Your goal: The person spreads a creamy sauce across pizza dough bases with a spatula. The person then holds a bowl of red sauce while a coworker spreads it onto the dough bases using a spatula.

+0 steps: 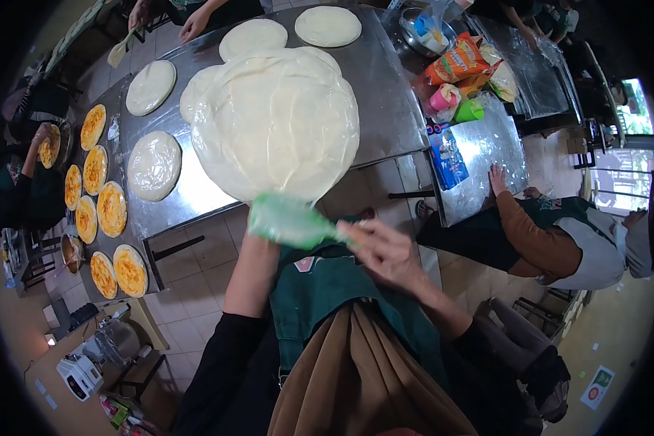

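Seemingly coated, the large glossy white dough disc [276, 123] is above the steel table [389, 109]; the right hand [384, 253] clasps a green-bladed spatula [289, 220]; left hand hidden, hold untellable. Smaller white rounds [154, 166] lack orange topping [112, 208].

At eleven o'clock the dough [272, 123] is creamy white; centre, the hand-held tool [291, 220] green; one o'clock, an orange bag [452, 64]; two, a blue box [449, 161]; nine, pale rounds [112, 208] blotched orange; six, a dark green apron [320, 285].

Dough rounds [154, 166] on metal table [386, 94]
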`<state>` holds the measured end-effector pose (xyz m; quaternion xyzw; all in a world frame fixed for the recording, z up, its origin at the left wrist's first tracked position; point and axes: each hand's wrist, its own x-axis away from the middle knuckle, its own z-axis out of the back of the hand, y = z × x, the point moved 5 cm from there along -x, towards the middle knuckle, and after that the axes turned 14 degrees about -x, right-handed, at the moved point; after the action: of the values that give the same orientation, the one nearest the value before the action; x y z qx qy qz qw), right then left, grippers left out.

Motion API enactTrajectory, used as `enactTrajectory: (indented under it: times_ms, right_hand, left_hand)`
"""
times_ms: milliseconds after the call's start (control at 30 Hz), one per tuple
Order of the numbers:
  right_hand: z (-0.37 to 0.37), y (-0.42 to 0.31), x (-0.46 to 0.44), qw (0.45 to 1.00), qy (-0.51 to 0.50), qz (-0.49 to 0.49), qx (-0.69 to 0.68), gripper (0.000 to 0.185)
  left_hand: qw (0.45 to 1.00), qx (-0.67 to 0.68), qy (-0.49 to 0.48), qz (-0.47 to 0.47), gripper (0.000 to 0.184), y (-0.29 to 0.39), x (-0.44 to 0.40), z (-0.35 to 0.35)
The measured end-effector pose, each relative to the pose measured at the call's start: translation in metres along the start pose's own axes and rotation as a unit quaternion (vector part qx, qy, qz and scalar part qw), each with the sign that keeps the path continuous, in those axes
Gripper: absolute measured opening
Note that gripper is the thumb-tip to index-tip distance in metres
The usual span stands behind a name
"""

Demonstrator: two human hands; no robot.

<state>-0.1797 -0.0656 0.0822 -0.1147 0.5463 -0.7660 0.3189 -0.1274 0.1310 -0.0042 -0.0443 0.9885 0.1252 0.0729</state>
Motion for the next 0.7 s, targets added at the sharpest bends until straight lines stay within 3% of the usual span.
enactTrajectory:
  times_ms: [33, 133, 200, 267, 333, 400, 433, 500, 567, 600, 633, 700]
  right_hand:
    - [-0.002, -0.009, -0.002, 0.999, -0.028, 0.039, -0.004, 0.038]
    - [0.027, 0.005, -0.013, 0.994, 0.108, 0.026, -0.018, 0.037]
    - [0.047, 0.031, -0.017, 0.98, 0.18, -0.052, -0.061, 0.036]
    - [0.032, 0.038, -0.007, 0.992, 0.127, -0.013, -0.011, 0.037]
    - [0.002, 0.031, 0.004, 0.994, 0.048, 0.006, -0.098, 0.035]
    - [-0.014, 0.021, -0.003, 0.986, 0.045, 0.006, -0.158, 0.036]
    - [-0.013, 0.022, -0.009, 0.965, 0.047, -0.094, -0.24, 0.036]
    - [-0.001, 0.044, -0.025, 0.908, 0.112, -0.133, -0.381, 0.036]
    - [0.018, 0.05, -0.046, 0.866, 0.137, -0.144, -0.459, 0.036]
    - [0.028, 0.043, -0.054, 0.882, 0.154, -0.128, -0.426, 0.035]
    - [0.039, 0.038, -0.053, 0.908, 0.14, -0.122, -0.376, 0.036]
    - [0.053, 0.022, -0.045, 0.984, 0.143, 0.033, -0.1, 0.038]
  left_hand:
    - [1.0, -0.004, 0.005, -0.001, 0.062, 0.0, 0.001, 0.0]
    - [0.999, -0.016, 0.031, 0.001, 0.062, -0.001, -0.001, 0.0]
    - [0.999, -0.021, 0.047, 0.001, 0.063, -0.001, -0.002, -0.001]
    - [0.997, -0.033, 0.075, -0.004, 0.063, -0.001, -0.004, -0.003]
    - [0.988, -0.055, 0.143, -0.012, 0.063, 0.0, -0.002, -0.008]
    - [0.955, -0.107, 0.277, -0.008, 0.063, -0.001, 0.002, -0.022]
    - [0.937, -0.132, 0.324, 0.002, 0.063, -0.002, 0.004, -0.027]
    - [0.915, -0.159, 0.371, 0.01, 0.063, -0.004, 0.006, -0.033]
    - [0.959, -0.097, 0.265, 0.001, 0.063, -0.001, 0.005, -0.021]
    - [0.984, -0.057, 0.168, -0.001, 0.063, 0.001, 0.002, -0.018]
    - [0.993, -0.032, 0.11, 0.0, 0.063, 0.002, 0.002, -0.012]
    - [0.998, -0.015, 0.068, -0.003, 0.063, 0.003, 0.002, -0.007]
